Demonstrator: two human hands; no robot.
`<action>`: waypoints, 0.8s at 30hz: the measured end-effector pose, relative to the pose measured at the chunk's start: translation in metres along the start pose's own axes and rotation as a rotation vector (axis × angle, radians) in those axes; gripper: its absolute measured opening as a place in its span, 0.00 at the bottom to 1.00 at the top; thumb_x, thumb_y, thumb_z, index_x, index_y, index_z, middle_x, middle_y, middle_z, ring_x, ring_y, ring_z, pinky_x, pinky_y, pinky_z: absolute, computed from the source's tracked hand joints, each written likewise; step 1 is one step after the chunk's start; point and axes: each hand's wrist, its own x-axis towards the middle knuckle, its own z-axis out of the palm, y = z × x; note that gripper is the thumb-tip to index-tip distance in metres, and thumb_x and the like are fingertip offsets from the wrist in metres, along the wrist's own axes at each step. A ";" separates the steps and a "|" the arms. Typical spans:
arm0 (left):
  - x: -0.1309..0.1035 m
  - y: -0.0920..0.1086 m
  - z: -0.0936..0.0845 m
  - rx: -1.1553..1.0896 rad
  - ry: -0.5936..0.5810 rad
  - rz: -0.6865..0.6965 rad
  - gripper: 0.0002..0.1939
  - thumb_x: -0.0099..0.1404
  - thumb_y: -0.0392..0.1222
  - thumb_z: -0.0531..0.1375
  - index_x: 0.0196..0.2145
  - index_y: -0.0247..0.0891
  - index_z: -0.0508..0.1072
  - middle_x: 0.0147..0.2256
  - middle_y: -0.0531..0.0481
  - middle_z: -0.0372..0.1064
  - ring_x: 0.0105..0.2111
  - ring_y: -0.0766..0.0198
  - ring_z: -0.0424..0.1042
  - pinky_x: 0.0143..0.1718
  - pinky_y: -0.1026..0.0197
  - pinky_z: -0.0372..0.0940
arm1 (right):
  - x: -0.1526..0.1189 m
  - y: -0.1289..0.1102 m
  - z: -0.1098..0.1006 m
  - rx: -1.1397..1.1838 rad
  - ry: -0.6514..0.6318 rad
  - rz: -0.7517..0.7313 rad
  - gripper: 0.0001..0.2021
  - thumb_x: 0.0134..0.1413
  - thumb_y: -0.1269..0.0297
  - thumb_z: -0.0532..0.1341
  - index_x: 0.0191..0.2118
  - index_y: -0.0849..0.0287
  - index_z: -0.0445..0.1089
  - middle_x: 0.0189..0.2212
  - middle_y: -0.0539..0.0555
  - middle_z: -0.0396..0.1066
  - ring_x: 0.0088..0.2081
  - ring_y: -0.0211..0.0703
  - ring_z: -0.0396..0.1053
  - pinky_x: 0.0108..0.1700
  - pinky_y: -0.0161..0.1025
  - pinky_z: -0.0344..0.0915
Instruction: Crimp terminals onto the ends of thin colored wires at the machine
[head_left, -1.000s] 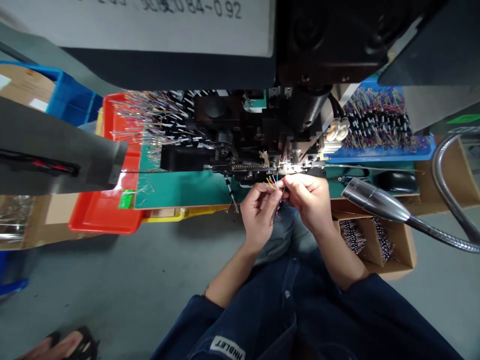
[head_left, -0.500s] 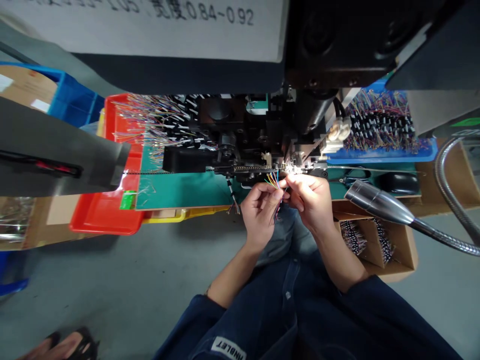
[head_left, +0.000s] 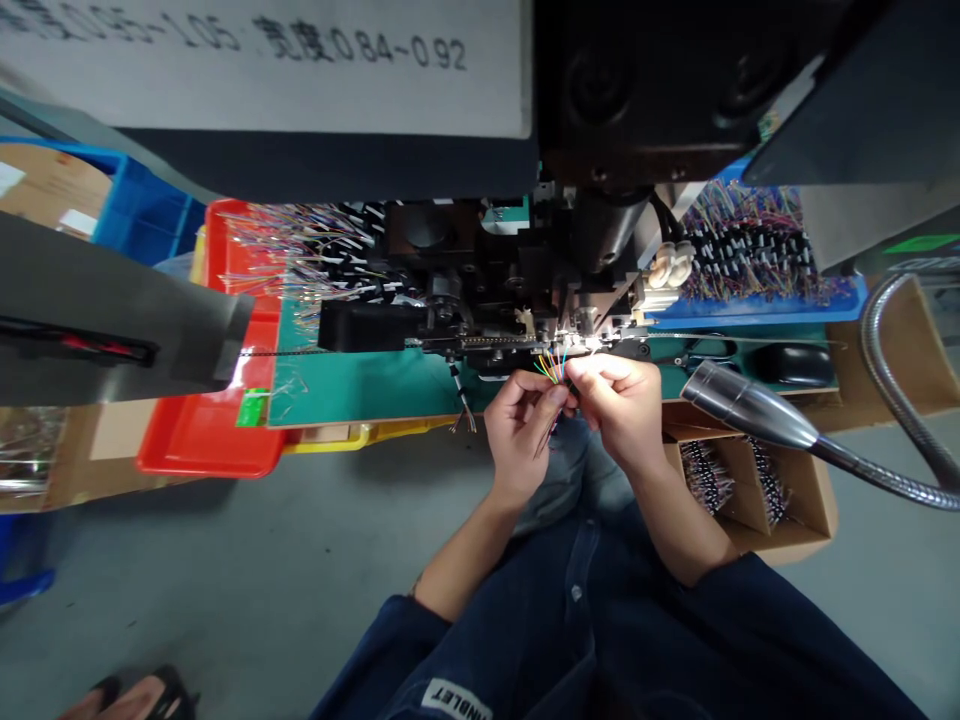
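A small bundle of thin coloured wires [head_left: 551, 367] fans out between my two hands, its tips toward the black crimping machine [head_left: 517, 300]. My left hand [head_left: 523, 430] pinches the bundle between thumb and fingers. Close against it, my right hand [head_left: 621, 400] is closed with thumb and forefinger on the wires at the bundle's right side; which strand it grips is too small to see. Both hands are just in front of the machine's lit working point. A thin metal terminal strip [head_left: 289, 352] runs into the machine from the left.
A red tray [head_left: 217, 450] and bundled wires [head_left: 315, 245] lie left. At right are a blue tray [head_left: 750, 312] of wire bundles, a flexible lamp [head_left: 750, 405], scissors [head_left: 709, 350] and a divided cardboard box [head_left: 814, 500]. A person's foot [head_left: 142, 695] shows lower left.
My right hand has shifted slightly left and down, closer to the left hand. The coloured wire ends stand more spread and visible. The whole view has moved a little.
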 end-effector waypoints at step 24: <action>0.001 -0.001 0.002 0.009 0.054 0.060 0.16 0.74 0.54 0.78 0.38 0.42 0.83 0.33 0.52 0.80 0.30 0.66 0.78 0.35 0.64 0.76 | 0.005 0.011 0.004 0.199 0.015 0.105 0.21 0.66 0.42 0.76 0.31 0.54 0.84 0.12 0.41 0.59 0.18 0.37 0.57 0.30 0.40 0.72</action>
